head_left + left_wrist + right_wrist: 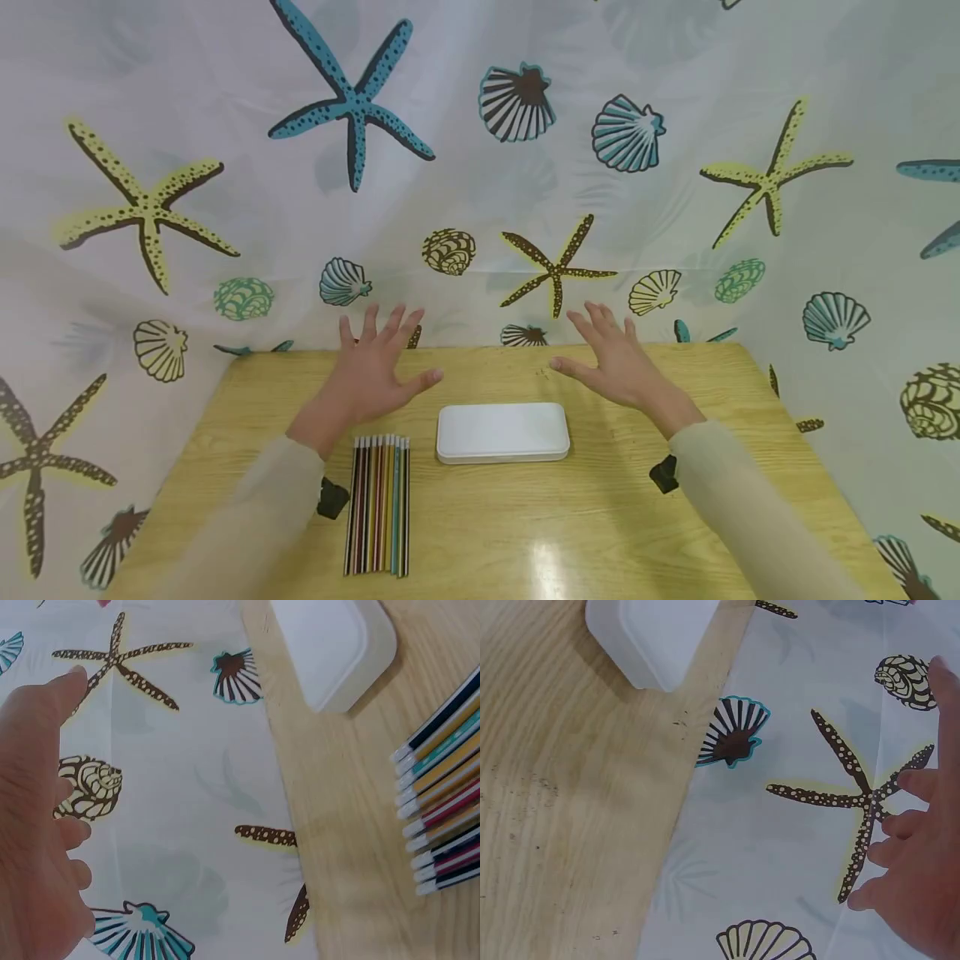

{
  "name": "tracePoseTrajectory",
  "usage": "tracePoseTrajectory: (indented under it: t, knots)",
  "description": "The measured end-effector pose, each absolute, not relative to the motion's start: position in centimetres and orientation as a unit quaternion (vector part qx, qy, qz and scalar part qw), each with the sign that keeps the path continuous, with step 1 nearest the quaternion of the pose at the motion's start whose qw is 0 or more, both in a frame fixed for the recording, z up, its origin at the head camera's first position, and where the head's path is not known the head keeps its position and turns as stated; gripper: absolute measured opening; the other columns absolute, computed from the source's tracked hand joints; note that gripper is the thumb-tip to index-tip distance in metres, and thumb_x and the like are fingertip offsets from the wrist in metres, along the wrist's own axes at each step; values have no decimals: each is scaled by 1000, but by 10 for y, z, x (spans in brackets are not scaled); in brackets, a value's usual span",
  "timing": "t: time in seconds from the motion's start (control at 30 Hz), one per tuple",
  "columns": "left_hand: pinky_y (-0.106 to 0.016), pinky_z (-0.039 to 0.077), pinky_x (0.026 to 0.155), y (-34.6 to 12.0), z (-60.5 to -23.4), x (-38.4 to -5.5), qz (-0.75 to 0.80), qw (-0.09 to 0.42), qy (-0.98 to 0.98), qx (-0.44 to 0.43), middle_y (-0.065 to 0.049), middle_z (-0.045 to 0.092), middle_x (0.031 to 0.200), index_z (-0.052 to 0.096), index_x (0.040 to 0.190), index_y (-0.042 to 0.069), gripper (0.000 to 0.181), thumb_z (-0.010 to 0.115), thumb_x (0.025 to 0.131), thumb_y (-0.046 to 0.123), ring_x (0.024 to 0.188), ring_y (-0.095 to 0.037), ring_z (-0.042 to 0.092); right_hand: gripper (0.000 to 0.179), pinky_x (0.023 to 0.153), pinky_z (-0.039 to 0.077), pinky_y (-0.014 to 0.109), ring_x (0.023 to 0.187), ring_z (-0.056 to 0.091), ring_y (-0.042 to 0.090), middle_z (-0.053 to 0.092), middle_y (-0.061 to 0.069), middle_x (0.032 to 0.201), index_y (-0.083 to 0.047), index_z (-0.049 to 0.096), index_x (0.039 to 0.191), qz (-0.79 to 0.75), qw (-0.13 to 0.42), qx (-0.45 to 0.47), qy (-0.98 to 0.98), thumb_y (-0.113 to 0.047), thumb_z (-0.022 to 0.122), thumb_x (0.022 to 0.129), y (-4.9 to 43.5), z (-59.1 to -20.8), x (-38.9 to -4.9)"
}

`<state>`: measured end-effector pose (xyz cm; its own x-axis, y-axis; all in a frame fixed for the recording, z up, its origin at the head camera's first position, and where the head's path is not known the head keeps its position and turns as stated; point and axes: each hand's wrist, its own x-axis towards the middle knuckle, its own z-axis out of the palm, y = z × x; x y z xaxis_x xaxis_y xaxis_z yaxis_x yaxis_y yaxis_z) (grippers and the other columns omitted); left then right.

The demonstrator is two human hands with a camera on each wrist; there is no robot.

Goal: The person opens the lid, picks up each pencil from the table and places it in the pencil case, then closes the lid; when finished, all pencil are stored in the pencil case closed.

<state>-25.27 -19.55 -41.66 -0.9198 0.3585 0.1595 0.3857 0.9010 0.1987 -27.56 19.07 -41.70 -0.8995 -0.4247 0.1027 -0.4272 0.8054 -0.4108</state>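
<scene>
My left hand (369,375) is held out over the table with its fingers spread and nothing in it. On the other side, my right hand (617,360) is likewise stretched out, fingers apart, holding nothing. Between and a little below them lies a white case (502,432) with rounded corners, its lid closed. Beside the left wrist, a row of several pencils (378,504) with white ends lies side by side in dark, red, gold and teal colours. The left wrist view shows the white ends of these pencils (442,787) and one corner of the case (337,652).
The light wooden table (480,533) ends at a hanging white cloth (465,192) printed with starfish and shells, which also runs along both sides. Small black devices (332,498) sit at both wrists, below the beige sleeves.
</scene>
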Motion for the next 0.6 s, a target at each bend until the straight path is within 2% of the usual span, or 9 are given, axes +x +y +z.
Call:
tracePoseTrajectory:
  t: [0.2,0.43,0.6]
  knots:
    - [-82,-4,119,-180,-431,-240,-131,52,-966,-217,-17,23,175,21,170,19,96,59,97,69,161,-52,6,92,128,0,70,164,6,44,12,20,177,-15,24,169,233,-15,220,-947,-65,59,100,196,-442,-264]
    - [-80,-1,122,-159,-455,-234,-155,57,-953,-255,-15,39,168,38,164,15,89,61,96,67,161,-47,20,95,128,3,70,163,9,45,14,20,176,-13,27,168,256,-33,218,-941,-64,64,98,199,-473,-254]
    - [-81,5,121,-147,-473,-231,-154,50,-949,-270,-16,42,167,40,163,16,88,62,96,68,159,-47,26,96,129,4,68,162,12,46,17,20,176,-14,28,168,271,-46,217,-937,-64,67,95,201,-494,-248]
